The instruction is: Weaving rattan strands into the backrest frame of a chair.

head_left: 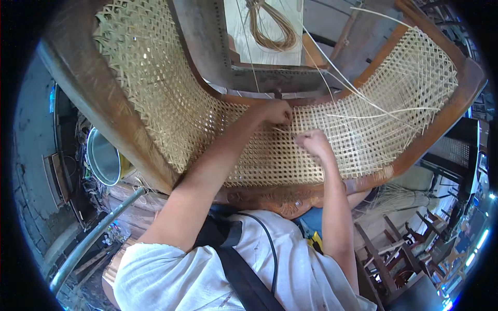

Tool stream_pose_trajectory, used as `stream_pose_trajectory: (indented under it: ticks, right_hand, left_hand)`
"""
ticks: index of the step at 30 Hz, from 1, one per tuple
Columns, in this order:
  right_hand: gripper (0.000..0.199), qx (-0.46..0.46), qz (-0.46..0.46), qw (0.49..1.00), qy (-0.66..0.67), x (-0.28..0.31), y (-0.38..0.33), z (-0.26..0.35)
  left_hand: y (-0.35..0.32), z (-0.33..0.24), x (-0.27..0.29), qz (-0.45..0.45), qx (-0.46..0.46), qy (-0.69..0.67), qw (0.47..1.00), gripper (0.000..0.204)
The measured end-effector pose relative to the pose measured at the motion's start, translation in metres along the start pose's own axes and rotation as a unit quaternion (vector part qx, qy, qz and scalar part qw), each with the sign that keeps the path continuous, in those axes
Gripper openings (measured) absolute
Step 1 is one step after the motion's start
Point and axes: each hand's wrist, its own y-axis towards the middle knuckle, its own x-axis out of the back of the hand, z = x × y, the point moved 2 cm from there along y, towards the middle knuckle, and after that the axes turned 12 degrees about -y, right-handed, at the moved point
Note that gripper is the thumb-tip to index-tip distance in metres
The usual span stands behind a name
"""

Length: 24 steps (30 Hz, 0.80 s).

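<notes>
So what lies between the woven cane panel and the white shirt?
A carved wooden rail, crossed by the forearms, then some blue cloth; the head view shows it.

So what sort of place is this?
Probably a furniture workshop where cane is woven. There's a curved brown wooden frame, a pale open-weave cane mesh across it with loose strand ends sticking out, and a looped tan coil of thin strands beyond.

Obstacle at right: loose cane strands [360,95] across woven panel [267,165].
</notes>
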Motion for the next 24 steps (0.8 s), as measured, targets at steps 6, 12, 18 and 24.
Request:
stream_pose_trajectory:
  ticks: [6,12,18,24]
  right_hand:
    - [0.031,-0.024,0.009,0.985,-0.168,0.009,-0.026,0.009]
    - [0.031,-0.027,-0.201,0.978,-0.043,-0.018,-0.017,0.025]
    - [0.027,0.024,-0.247,0.968,-0.027,-0.027,-0.018,0.012]
    - [0.026,-0.016,-0.222,0.933,0.281,0.002,-0.049,-0.052]
  left_hand:
    - [-0.001,-0.001,-0.022,-0.01,0.005,-0.002,1.0,0.024]
    - [-0.011,-0.013,-0.028,-0.067,0.013,0.059,0.996,0.025]
    - [-0.024,-0.045,-0.031,-0.096,0.096,0.197,0.971,0.022]
    - [-0.02,-0.088,-0.068,-0.136,0.096,0.206,0.964,0.016]
